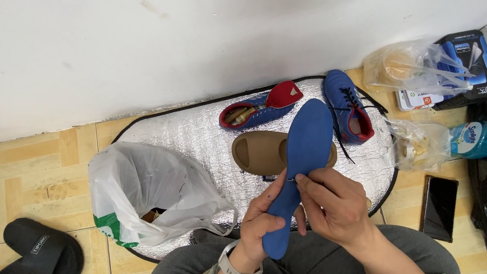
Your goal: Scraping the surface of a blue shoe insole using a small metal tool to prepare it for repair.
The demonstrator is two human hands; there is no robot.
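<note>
- A tan parquet floor [35, 167] runs up to a plain white wall [188, 36]; a silver quilted mat [197, 141] lies on it in the middle of the frame, apparently to keep the footwear off the floor.
- A blue insole [301, 161] is held at lower centre, above the person's grey-trousered lap, tilted so its toe points to the upper right.
- The left hand [262, 217], with a pale wristband, has its fingers wrapped around the heel end, steadying it from below.
- The right hand [331, 203] has thumb and forefinger pinched together at the insole's edge near its waist, seemingly to work on that rim; what it pinches is too small to tell.
- Behind the insole a tan foam clog [259, 152] lies on the mat.
- Two blue shoes with red lining lie further up: one [259, 109] on its side, one [347, 110] with loose black laces.
- A white plastic bag [154, 189] sits open on the mat's left part.
- A black slide sandal [45, 248] lies at lower left.
- At right: clear bags [407, 67], a blue bottle [481, 138], a dark phone [440, 207].
</note>
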